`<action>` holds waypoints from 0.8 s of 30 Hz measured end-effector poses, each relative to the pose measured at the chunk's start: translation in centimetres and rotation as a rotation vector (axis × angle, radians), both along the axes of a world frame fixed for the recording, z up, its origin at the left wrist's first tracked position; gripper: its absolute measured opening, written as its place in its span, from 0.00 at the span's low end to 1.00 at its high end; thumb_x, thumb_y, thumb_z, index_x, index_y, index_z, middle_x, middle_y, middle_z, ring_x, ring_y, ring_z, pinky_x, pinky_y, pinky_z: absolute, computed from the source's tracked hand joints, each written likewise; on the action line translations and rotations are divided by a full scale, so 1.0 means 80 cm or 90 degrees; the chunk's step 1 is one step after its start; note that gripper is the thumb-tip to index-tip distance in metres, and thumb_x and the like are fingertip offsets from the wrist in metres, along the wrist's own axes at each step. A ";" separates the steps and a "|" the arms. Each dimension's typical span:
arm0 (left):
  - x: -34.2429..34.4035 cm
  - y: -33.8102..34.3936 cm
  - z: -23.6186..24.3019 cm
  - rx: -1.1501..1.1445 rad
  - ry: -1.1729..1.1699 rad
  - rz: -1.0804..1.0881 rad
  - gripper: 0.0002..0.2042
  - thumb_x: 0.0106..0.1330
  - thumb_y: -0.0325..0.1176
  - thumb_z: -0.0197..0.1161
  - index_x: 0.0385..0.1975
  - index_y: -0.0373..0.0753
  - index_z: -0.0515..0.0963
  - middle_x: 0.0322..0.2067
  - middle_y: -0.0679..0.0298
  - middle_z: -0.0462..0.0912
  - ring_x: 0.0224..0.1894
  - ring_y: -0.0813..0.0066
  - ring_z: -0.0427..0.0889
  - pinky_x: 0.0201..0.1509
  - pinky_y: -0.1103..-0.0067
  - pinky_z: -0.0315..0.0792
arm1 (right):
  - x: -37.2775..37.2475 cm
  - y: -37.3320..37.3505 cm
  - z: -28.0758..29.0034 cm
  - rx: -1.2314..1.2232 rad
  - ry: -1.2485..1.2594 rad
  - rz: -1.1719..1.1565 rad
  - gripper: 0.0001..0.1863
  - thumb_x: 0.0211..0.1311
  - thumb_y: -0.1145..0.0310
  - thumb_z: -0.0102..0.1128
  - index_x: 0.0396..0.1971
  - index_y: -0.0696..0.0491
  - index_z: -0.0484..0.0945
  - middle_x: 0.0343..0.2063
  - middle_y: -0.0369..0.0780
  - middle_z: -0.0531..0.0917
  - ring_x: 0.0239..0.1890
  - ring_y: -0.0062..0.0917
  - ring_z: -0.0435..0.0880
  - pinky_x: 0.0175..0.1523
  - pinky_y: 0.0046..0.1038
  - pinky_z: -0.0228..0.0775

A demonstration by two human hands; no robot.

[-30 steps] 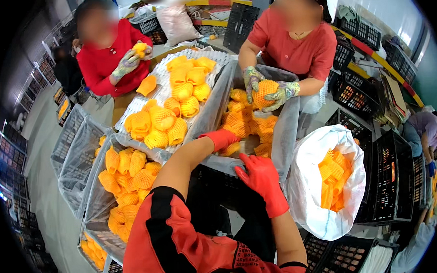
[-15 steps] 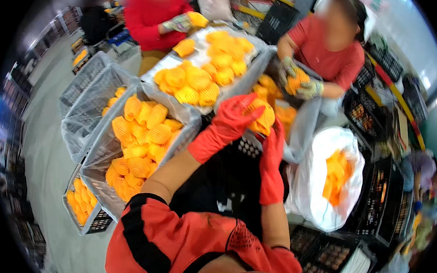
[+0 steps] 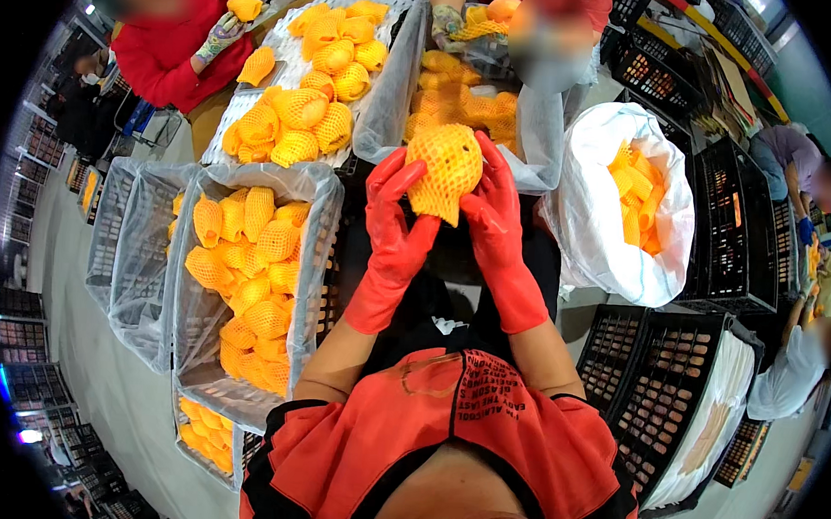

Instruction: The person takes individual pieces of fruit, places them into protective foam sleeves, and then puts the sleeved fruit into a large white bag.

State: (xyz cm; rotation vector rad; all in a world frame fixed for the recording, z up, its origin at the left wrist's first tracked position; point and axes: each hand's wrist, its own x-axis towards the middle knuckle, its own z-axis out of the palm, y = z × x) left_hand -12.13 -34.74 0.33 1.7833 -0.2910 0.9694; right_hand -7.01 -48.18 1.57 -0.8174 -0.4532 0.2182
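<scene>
As I watch remotely, left hand [image 3: 395, 210] and right hand [image 3: 494, 221], both red-gloved, cup one yellow foam-netted fruit [image 3: 449, 166] between them. Plastic-lined crate [image 3: 539, 140] sits just beyond.

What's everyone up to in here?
The person's left hand and right hand, both gloved in red, hold a round netted piece between them. To their left, a plastic-lined crate holds many netted pieces; to their right stands a white sack of yellow-orange foam nets. Ahead and left, a co-worker's gloved hand holds a yellow netted item.
</scene>
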 end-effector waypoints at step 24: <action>-0.029 0.004 0.012 -0.272 0.063 -0.102 0.14 0.63 0.21 0.57 0.48 0.34 0.76 0.49 0.60 0.77 0.50 0.72 0.77 0.56 0.77 0.71 | -0.039 0.032 -0.015 -0.181 -0.150 -0.248 0.51 0.47 0.74 0.74 0.71 0.54 0.54 0.66 0.42 0.64 0.67 0.32 0.66 0.69 0.36 0.60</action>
